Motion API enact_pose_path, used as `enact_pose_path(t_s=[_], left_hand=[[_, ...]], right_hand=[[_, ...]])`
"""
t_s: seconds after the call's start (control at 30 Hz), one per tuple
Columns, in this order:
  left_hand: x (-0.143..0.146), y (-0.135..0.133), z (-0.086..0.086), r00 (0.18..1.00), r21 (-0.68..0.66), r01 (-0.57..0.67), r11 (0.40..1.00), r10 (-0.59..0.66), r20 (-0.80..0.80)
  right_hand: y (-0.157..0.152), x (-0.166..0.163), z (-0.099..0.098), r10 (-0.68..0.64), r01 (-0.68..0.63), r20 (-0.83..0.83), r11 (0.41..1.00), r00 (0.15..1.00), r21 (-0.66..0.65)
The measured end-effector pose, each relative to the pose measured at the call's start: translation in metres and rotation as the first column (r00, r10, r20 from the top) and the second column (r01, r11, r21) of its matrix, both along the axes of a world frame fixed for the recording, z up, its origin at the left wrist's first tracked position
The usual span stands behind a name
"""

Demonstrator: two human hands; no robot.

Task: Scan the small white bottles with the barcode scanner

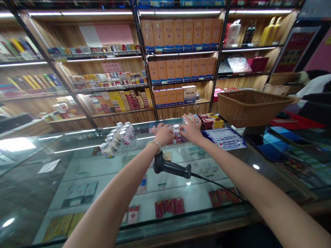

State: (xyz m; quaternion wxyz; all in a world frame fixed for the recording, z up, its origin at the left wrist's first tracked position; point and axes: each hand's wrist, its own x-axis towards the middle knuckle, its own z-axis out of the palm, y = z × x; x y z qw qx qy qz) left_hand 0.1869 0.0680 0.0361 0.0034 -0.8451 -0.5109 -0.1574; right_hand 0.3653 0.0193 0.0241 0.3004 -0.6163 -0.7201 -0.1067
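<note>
The bottle (176,130) stands upright on the glass surface (88,160), directly between your two hands, its pale cap uppermost. Your left hand (163,134) curves in from one side with its fingers loosely bent; your right hand (191,129) comes from the other, thumb near the bottle and the other fingers spread beyond it. You have it flanked, but I cannot tell whether either hand is pressing on it. If you closed from one side only, the bottle could slide or topple on the smooth glass. Just past your right hand and partly hidden by it are small packs, so those outstretched fingers might nudge them. To the right of that hand lie the boxes (210,121) and, nearer you, the sachets (224,138); a wide sweep of your right forearm might drag the sachets askew. Well left of your left hand stands the bottle group (117,137), packed closely enough that a knock to one could tip its neighbours. Nearer you, just below your left wrist, lies the scanner (172,167); its cable (217,183) runs toward your right forearm, so catching it could pull the scanner along. Farther right sits the basket (248,108).
</note>
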Motion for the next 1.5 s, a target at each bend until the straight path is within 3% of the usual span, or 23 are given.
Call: enact_pose_path(t_s=[0.43,0.6,0.77,0.83,0.93,1.13,1.5], left_hand=[[-0.002,0.014,-0.008,0.998,0.011,0.029,1.0,-0.028,-0.063],[-0.003,0.013,-0.002,0.996,0.035,0.046,0.998,-0.043,-0.082],[-0.011,0.002,0.014,0.993,0.134,0.075,0.988,-0.062,-0.096],[-0.016,-0.002,0.019,0.989,0.267,0.128,0.955,-0.104,-0.102],[-0.024,-0.006,0.023,0.974,0.359,0.219,0.908,-0.184,-0.129],[-0.032,-0.005,0.02,0.944,0.336,0.328,0.883,-0.296,-0.144],[-0.024,0.014,0.02,0.945,0.36,0.326,0.874,-0.289,-0.153]], right_hand=[[0.003,-0.003,-0.019,0.034,-0.041,0.066,0.993,0.997,0.106],[0.002,-0.003,-0.022,0.013,-0.022,0.062,0.99,0.998,0.138],[-0.005,0.005,-0.017,0.015,-0.03,0.092,0.986,0.996,0.167],[-0.01,0.009,-0.015,0.044,-0.065,0.129,0.984,0.991,0.165],[-0.016,0.013,-0.013,0.079,-0.106,0.177,0.983,0.981,0.151],[-0.015,0.016,-0.013,0.089,-0.117,0.194,0.984,0.977,0.134],[-0.002,0.015,0.002,0.101,-0.124,0.193,0.986,0.976,0.11]])
